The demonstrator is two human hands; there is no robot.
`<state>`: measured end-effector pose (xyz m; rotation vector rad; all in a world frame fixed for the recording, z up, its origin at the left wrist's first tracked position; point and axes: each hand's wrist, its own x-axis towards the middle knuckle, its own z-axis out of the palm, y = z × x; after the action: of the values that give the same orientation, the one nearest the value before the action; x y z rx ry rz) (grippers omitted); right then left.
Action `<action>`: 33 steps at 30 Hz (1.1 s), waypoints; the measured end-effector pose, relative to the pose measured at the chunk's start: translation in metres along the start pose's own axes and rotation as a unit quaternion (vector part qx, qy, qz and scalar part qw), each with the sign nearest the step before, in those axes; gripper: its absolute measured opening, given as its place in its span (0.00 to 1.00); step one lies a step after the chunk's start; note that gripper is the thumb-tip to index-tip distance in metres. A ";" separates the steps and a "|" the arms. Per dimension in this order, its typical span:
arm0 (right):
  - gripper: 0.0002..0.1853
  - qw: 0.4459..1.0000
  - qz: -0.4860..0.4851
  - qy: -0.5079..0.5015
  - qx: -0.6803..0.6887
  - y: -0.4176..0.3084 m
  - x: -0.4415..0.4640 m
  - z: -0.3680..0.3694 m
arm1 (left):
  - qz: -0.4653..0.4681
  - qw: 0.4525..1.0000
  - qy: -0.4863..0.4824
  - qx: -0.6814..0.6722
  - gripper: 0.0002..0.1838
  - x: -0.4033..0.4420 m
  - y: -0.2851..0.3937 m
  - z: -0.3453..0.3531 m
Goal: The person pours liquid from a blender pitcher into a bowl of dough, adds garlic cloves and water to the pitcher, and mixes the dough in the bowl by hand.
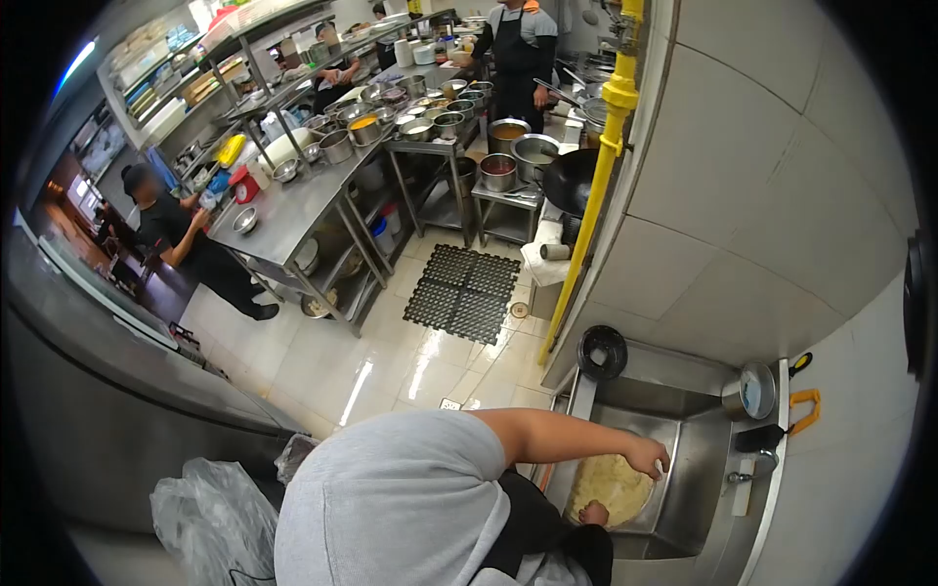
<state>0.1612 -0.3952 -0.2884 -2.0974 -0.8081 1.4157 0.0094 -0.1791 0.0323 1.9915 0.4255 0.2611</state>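
Observation:
A round basin holding a pale yellow, lumpy mass (611,481) sits in the steel sink (689,479); what the mass is I cannot make out. My left hand (647,457) reaches across to the basin's far rim, its fingers curled downward. Whatever may be between those fingers is too small to see. Closer to my body, my right hand (593,513) is closed like a fist over the near side of the mass, and its contents are hidden. My grey sleeve and shoulder (410,479) fill the lower middle.
A black round container (601,353) and a metal pot (750,393) stand at the sink's edges, near a tap (740,478). A yellow pipe (596,195) runs down the wall. Steel tables (303,210) with pots, a black floor mat (461,293) and several people are beyond.

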 end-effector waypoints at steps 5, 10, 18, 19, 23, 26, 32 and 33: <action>0.11 0.981 0.109 0.054 0.151 -0.061 -0.051 0.010 | -0.009 1.000 -0.003 0.006 0.25 0.004 0.009 0.003; 0.10 0.974 0.110 0.052 0.190 -0.053 -0.051 0.012 | -0.011 0.999 -0.013 0.028 0.26 0.006 0.016 0.008; 0.09 0.973 0.121 0.026 0.196 -0.024 -0.041 0.014 | -0.029 0.999 -0.023 -0.013 0.24 0.005 0.031 0.010; 0.09 0.976 0.108 0.032 0.184 -0.022 -0.040 0.015 | -0.034 0.999 -0.017 -0.015 0.24 0.005 0.033 0.010; 0.11 0.983 0.092 0.048 0.154 -0.025 -0.042 0.018 | -0.039 0.999 0.002 -0.025 0.24 0.002 0.035 0.012; 0.11 0.981 0.096 0.036 0.162 -0.025 -0.038 0.018 | -0.036 0.999 0.010 -0.025 0.25 0.001 0.035 0.015; 0.10 0.986 0.115 0.032 0.114 -0.024 -0.046 0.020 | -0.049 0.999 0.008 -0.016 0.27 -0.001 0.034 0.022; 0.10 0.986 0.115 0.032 0.113 -0.024 -0.047 0.020 | -0.034 0.999 0.012 0.004 0.28 -0.001 0.033 0.022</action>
<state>0.1239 -0.4097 -0.2485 -2.0963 -0.3691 1.4701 0.0230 -0.2108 0.0520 1.9789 0.5091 0.2404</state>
